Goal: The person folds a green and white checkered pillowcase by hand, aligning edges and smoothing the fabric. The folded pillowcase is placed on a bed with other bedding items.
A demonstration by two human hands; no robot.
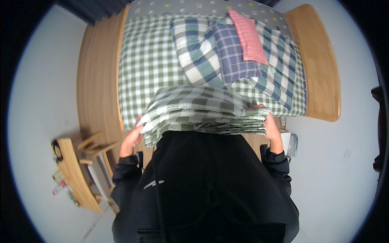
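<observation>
A folded green-and-white checked cloth (197, 106), in several layers, is held up against my front. My left hand (133, 136) grips its left edge, and my right hand (271, 126) has hold of the right one. Part of the cloth is blurred. Beyond it lies a bed covered with a green gingham sheet (146, 60). On the sheet are a blue, green and white plaid quilt (197, 51), a blue plaid pillow (235, 54) and a pink checked pillow (249, 36), which overlaps the blue one.
A wooden headboard (319, 63) closes the bed's right end. At left are the wooden floor (97, 73), a wooden chair (94, 152) and a wooden desk (77, 176) bearing small items. Dark curtains (91, 9) hang at upper left. A white box (285, 141) stands by the right wall.
</observation>
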